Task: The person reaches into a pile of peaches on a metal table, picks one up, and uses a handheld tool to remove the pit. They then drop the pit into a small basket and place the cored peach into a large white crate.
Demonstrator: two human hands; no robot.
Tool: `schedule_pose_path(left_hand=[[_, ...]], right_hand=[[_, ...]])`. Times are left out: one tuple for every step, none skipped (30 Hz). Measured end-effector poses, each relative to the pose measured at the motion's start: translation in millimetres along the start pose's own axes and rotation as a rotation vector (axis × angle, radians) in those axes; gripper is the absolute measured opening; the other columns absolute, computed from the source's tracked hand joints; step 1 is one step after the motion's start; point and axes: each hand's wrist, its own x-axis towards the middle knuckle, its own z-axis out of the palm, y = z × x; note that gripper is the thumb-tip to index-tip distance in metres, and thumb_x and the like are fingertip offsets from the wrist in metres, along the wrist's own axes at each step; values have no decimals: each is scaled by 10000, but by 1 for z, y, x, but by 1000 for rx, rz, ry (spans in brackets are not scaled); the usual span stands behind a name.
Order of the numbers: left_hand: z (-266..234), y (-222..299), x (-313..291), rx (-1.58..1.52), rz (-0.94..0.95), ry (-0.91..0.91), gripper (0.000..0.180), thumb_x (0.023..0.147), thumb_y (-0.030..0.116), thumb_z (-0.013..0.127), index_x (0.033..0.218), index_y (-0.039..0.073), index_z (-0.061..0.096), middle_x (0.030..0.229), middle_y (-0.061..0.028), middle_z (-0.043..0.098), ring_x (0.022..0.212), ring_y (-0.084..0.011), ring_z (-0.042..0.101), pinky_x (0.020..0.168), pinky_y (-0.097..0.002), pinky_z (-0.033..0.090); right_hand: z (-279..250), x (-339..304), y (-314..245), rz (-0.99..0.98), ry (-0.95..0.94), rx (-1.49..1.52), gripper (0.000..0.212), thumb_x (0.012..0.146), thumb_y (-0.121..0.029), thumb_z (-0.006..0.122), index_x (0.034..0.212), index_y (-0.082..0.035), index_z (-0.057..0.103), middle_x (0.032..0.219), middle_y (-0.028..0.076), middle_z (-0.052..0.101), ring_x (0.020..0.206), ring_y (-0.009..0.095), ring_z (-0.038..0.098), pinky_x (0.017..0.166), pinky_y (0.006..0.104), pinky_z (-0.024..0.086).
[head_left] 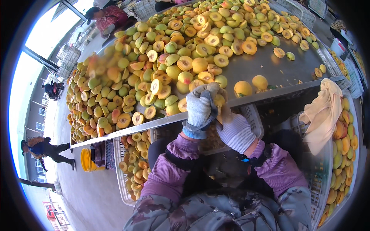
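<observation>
Both my hands wear pale knitted gloves and meet just over the near edge of a metal table (266,91). My left hand (198,109) is closed around a yellow peach (219,101), partly hidden by the fingers. Close against it from the right and below, my right hand (238,131) is also closed, its fingertips at the fruit. What the right fingers grip is too hidden to name. Beyond my hands lies a big heap of peach halves (185,63), many cut side up with brown hollows. Two rounder peaches (243,88) sit near the table's edge.
Below the table stand a white crate of peach halves (127,184) at left and a crate of peaches (341,154) at right, with a beige cloth (322,115) over its rim. A yellow bucket (88,159) is on the floor. Other people are around, one walking (46,148) at left.
</observation>
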Motion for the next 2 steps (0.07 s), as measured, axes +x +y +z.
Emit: schedule_pose_path(left_hand=[[-6, -8, 3, 47, 24, 26, 336, 936, 305, 558, 926, -23, 631, 844, -129, 664, 732, -222, 642, 694, -315, 525], [-11, -13, 6, 95, 48, 55, 361, 923, 335, 578, 930, -21, 636, 853, -145, 667, 746, -249, 644, 699, -330, 529]], right_hand=[[1, 0, 1, 14, -3, -31, 312, 838, -198, 619, 1047, 19, 541, 824, 205, 650, 739, 421, 629, 622, 443, 532], [3, 0, 1, 26, -8, -61, 362, 832, -229, 635, 1082, 12, 531, 847, 207, 658, 773, 425, 636, 624, 432, 537]])
